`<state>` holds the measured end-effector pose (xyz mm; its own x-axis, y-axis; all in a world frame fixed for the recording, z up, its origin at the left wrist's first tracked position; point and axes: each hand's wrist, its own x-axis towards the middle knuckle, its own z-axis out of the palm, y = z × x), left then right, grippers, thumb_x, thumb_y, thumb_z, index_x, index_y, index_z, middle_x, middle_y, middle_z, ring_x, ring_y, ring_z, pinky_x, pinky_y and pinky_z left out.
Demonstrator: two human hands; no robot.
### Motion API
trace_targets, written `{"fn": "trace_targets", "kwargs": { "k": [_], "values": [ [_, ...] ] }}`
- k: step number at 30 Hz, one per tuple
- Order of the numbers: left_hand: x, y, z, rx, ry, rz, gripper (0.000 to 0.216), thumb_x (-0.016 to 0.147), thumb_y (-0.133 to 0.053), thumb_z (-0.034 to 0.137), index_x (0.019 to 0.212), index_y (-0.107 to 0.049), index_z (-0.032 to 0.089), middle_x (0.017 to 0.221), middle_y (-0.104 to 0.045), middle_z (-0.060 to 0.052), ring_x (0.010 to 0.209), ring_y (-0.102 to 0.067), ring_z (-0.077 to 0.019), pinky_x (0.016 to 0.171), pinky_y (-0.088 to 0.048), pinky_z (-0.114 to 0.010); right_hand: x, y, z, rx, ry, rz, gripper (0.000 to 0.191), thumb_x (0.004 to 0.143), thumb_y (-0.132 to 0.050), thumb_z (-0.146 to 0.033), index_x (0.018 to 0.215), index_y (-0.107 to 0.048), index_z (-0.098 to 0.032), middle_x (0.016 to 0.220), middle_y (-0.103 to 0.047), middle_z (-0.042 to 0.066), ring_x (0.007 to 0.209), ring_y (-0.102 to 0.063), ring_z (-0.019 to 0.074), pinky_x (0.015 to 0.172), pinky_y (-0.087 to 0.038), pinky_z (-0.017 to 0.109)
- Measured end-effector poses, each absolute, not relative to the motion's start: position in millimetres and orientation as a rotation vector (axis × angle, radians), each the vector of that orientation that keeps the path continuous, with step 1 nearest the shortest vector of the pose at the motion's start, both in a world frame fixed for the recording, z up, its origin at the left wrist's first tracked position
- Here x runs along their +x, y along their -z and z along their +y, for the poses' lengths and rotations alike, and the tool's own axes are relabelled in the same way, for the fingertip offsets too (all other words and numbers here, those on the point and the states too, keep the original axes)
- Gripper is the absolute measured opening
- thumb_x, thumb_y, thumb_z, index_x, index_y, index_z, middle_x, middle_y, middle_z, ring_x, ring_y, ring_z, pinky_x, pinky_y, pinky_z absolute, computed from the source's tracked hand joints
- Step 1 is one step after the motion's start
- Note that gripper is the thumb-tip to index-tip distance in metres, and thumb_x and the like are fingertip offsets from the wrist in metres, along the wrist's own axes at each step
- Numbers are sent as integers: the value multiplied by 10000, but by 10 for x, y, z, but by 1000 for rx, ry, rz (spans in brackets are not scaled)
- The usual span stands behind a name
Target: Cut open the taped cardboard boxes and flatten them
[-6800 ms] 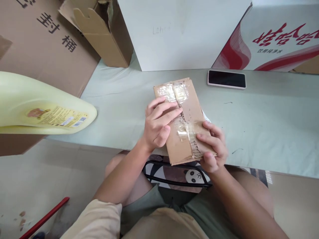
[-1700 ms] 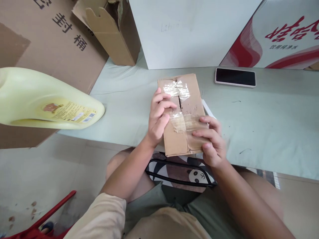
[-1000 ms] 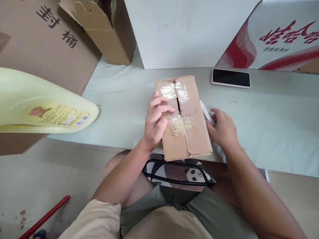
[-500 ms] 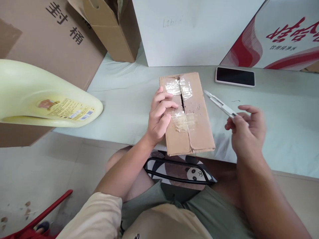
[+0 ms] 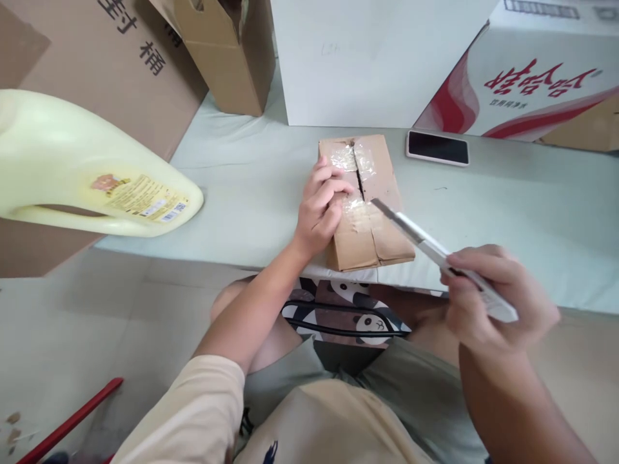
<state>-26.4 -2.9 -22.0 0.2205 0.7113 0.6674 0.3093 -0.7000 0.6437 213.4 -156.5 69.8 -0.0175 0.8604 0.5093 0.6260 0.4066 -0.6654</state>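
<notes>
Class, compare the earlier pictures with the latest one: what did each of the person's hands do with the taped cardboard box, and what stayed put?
The right hand let go of the small brown taped cardboard box, picked up a white utility knife from beside it and now holds it raised, blade toward the tape. The left hand stayed pressed on the box. The black smartphone and pale yellow plastic jug kept their places.

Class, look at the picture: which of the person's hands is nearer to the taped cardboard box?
Left. The left hand rests on the cardboard box; the right hand holds a utility knife off its near right corner.
</notes>
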Motion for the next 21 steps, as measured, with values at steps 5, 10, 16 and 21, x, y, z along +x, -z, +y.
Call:
{"fn": "trace_targets", "kwargs": {
  "k": [5,10,16,21],
  "values": [
    [-267,209,-34,2127,-1417,967,438,1122,-341,505,1135,-709,268,1390,-696,-116,1485,-581,-303,1395,-293,-603,1837,-821,-1605,-1264,-112,-1928,275,969,-664,-116,1189,-746,-260,817,-689,5,620,-600,129,549,-473,283],
    [-318,130,-185,2195,-1284,998,391,1112,-400,462,1224,-706,245,1636,-570,-135,1658,-388,-357,1376,-317,-648,1729,-825,-1653,-1366,-40,-1961,213,987,-651,-154,1162,-739,-237,782,-702,-2,630,-639,141,582,-514,275],
    [-315,135,-271,2293,-1196,998,378,1085,-435,458,1305,-663,251,1641,-556,-147,1567,-510,-332,1362,-368,-585,1732,-769,-1600,-1395,-69,-1972,195,984,-636,-252,1133,-760,-232,802,-735,14,619,-645,153,584,-512,282],
    [-272,133,-354,2303,-1204,983,383,1075,-412,452,1281,-660,245,1493,-628,-154,1454,-597,-306,1314,-444,-540,1838,-803,-1619,-1380,-134,-1924,189,961,-626,-277,1070,-771,-226,819,-763,27,639,-656,161,610,-517,289]
  ]
}}
